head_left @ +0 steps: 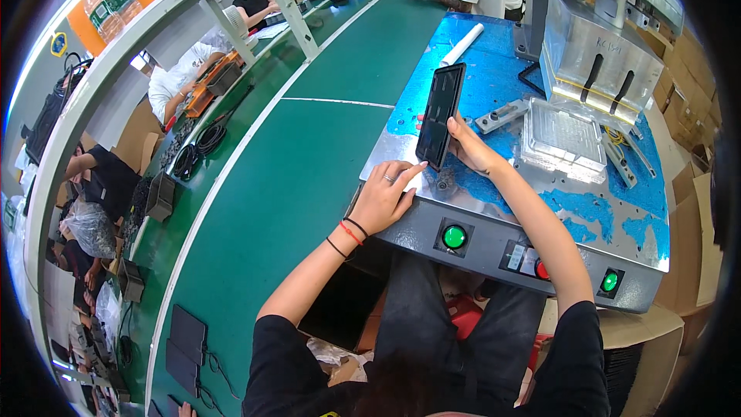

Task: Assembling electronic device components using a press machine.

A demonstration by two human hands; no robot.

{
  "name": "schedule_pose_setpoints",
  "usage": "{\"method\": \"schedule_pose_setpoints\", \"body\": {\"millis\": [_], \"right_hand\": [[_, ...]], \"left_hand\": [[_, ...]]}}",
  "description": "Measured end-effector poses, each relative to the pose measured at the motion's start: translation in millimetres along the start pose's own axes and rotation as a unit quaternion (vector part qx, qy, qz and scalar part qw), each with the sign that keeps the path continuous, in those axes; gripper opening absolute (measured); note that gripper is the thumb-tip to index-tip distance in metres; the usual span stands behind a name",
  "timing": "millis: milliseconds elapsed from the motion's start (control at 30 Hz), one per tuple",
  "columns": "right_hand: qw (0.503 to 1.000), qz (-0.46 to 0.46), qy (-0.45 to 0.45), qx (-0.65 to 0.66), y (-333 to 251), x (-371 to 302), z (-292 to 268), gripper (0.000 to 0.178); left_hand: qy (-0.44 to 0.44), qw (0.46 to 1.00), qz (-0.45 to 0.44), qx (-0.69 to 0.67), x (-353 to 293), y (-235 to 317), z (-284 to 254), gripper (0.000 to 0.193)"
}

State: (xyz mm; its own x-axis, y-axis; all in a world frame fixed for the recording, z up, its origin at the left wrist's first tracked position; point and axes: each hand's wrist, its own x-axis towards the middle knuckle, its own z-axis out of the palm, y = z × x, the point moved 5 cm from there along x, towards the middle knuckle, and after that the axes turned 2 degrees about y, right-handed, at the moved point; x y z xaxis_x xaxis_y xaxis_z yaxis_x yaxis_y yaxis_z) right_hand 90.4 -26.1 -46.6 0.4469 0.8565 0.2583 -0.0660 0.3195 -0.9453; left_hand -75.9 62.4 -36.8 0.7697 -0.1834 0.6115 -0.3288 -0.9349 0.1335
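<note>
A black smartphone (442, 116) stands tilted upright above the near left part of a metal machine bed (397, 156). My right hand (471, 148) is closed round its right side, with the thumb up along the edge; the fingers behind it are hidden. By the phone's lower left corner is my left hand (380, 194), its fingers apart and one fingertip touching the phone or just in front of it. That hand lies over the front left corner of the bed, with nothing in it. Right of the phone sits a clear plastic mould block (567, 135).
A metal press head (594, 54) rises above the block. Green buttons (455, 237) and a red button (542, 269) line the machine's front. A white roll (463, 43) lies at the back. The green table (270, 170) stretches left, with dark flat devices (185, 347) and cables. Other people work farther off.
</note>
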Motion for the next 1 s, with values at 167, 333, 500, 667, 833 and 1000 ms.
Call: {"method": "schedule_pose_setpoints", "body": {"millis": [167, 333, 500, 667, 833, 1000], "right_hand": [[1.0, -0.002, -0.012, -0.01, 1, 1, 0, 0.08], [0.991, -0.083, -0.044, -0.099, -12, -2, 14, 0.107], [0.957, -0.087, -0.057, -0.27, -22, -10, 30, 0.132], [0.95, -0.105, -0.062, -0.287, -25, -10, 37, 0.132], [0.937, -0.079, -0.1, -0.324, -19, -13, 39, 0.131], [0.934, -0.075, -0.087, -0.338, -20, -13, 39, 0.131]], "left_hand": [[0.003, 1.0, 0.004, -0.003, 0, 2, -2, 0.046], [-0.003, 1.0, -0.001, -0.019, 0, 2, -2, 0.039], [-0.006, 1.0, -0.001, -0.009, 1, 0, 1, 0.027], [0.006, 1.0, 0.002, 0.014, -1, -1, 1, 0.023], [0.008, 1.0, -0.001, 0.027, -3, -3, 2, 0.024], [-0.004, 1.0, -0.006, 0.02, -4, -4, 3, 0.025]]}}
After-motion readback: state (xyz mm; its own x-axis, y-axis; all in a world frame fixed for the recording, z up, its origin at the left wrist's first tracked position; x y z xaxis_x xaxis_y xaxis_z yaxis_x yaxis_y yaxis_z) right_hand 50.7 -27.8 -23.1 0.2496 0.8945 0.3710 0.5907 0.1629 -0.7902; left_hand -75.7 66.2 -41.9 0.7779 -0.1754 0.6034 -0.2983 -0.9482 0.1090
